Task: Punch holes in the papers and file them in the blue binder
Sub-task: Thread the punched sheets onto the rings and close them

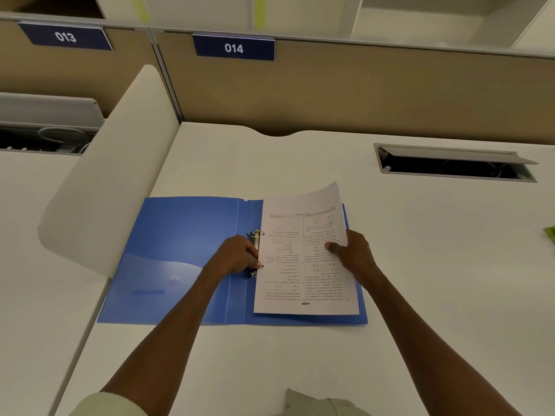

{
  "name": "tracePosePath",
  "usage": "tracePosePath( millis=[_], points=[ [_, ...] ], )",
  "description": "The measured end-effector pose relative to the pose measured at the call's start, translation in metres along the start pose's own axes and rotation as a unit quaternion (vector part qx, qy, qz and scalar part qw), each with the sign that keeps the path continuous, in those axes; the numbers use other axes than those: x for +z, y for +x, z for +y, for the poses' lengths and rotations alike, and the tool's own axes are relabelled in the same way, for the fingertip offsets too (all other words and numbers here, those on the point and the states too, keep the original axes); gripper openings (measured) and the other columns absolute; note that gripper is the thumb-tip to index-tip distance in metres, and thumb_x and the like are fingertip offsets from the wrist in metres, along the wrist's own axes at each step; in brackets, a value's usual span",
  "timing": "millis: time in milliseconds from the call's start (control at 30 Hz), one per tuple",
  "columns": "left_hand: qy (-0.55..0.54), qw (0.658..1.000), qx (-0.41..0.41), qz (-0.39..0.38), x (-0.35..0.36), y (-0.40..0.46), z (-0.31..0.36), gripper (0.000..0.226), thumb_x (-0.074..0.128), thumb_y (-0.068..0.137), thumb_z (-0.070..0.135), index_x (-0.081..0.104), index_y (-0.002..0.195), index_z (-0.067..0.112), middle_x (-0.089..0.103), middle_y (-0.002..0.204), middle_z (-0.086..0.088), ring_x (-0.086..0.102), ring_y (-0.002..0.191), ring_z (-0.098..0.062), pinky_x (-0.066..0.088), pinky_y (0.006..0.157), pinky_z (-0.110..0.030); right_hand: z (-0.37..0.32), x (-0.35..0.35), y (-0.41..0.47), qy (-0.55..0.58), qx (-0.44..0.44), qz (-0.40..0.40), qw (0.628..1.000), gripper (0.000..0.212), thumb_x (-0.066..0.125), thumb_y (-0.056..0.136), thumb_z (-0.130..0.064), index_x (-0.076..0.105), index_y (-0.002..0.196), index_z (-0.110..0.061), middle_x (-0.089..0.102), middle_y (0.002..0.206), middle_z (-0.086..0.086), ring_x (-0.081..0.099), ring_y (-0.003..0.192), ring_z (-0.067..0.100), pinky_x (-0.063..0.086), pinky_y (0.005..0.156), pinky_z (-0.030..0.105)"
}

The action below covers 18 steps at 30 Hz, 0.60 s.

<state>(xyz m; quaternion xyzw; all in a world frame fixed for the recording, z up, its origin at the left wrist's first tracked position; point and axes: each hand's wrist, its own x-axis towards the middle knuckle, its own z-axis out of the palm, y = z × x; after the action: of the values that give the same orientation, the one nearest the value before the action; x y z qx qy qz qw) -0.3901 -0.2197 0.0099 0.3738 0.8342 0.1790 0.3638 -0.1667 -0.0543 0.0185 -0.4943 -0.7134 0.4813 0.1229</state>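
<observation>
Sleeve cuffs, pale, at the bottom edge of the frame; two bare forearms run up from them to the centre. Desk: white, occupying most of the lower frame. Binder: blue, lying open flat at centre, left cover bare, ring mechanism on the spine at mid-height, its upper rings visible, the lower part hidden by the fingers. Papers: printed sheets, text upside down to the viewer, lying on the binder's right cover with the left edge at the rings; upper right corner curled up off the cover. Left hand: fingers curled, closed on the ring mechanism and the papers' left edge. Right hand: pinching the papers' right edge, thumb on top, fingers beneath. Whether holes are punched cannot be told; the edge is too small and partly covered. No punch in view. Step in hand, judged: filing, seating the sheets on the rings. Next move calls for lining the left edge up with the rings, lowering the sheets flat, and closing the mechanism before shutting the cover. Cable tray: open slot, upper right. Partition: tan, across the top, with labels 013 and 014. Green object: right edge, unidentifiable.
</observation>
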Motion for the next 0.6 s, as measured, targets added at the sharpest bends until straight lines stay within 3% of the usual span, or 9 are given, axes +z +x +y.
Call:
tracePosePath(
  millis=[100,300,467,533,600],
  points=[
    [-0.011,0.998,-0.008,0.054,0.006,-0.004,0.0,0.026,0.084,0.069,0.02,0.074,0.09,0.008,0.073,0.094,-0.008,0.064,0.08,-0.015,0.052,0.072,-0.026,0.007,0.004,0.003,-0.017,0.019,0.011,1.0,0.023,0.067,0.087,-0.019,0.059,0.105,-0.009,0.069,0.108,0.008,0.068,0.083,0.023,0.053,0.064,0.026],
    [-0.04,0.99,0.016,0.133,0.016,-0.013,-0.004,0.026,0.082,0.072,0.017,0.07,0.093,0.006,0.073,0.09,-0.009,0.068,0.079,-0.018,0.057,0.08,-0.033,0.02,0.011,0.007,-0.045,0.052,0.043,0.997,0.022,0.067,0.087,-0.022,0.059,0.101,-0.008,0.068,0.104,0.006,0.067,0.085,0.024,0.053,0.069,0.031],
    [-0.061,0.977,0.041,0.203,0.013,-0.017,-0.01,0.016,0.07,0.084,0.019,0.07,0.097,0.009,0.072,0.094,-0.006,0.062,0.077,-0.01,0.047,0.071,-0.016,0.024,0.015,0.006,-0.103,0.077,0.084,0.988,0.015,0.063,0.088,-0.023,0.059,0.094,-0.01,0.064,0.093,0.002,0.06,0.079,0.02,0.045,0.065,0.029],
    [-0.062,0.972,0.045,0.223,0.009,-0.018,-0.015,0.012,0.063,0.09,0.014,0.071,0.096,0.009,0.072,0.096,-0.007,0.059,0.077,-0.008,0.041,0.068,-0.01,0.024,0.017,0.003,-0.146,0.07,0.11,0.981,0.015,0.061,0.087,-0.02,0.059,0.093,-0.006,0.06,0.093,0.007,0.059,0.088,0.026,0.045,0.071,0.031],
    [-0.06,0.971,0.044,0.228,0.006,-0.02,-0.023,0.013,0.06,0.091,0.011,0.072,0.096,0.008,0.073,0.099,-0.009,0.059,0.081,-0.008,0.04,0.071,-0.012,0.023,0.022,-0.003,-0.184,0.042,0.15,0.971,0.024,0.06,0.087,-0.018,0.058,0.106,-0.003,0.056,0.106,0.012,0.052,0.105,0.029,0.037,0.082,0.028]
  ],
)
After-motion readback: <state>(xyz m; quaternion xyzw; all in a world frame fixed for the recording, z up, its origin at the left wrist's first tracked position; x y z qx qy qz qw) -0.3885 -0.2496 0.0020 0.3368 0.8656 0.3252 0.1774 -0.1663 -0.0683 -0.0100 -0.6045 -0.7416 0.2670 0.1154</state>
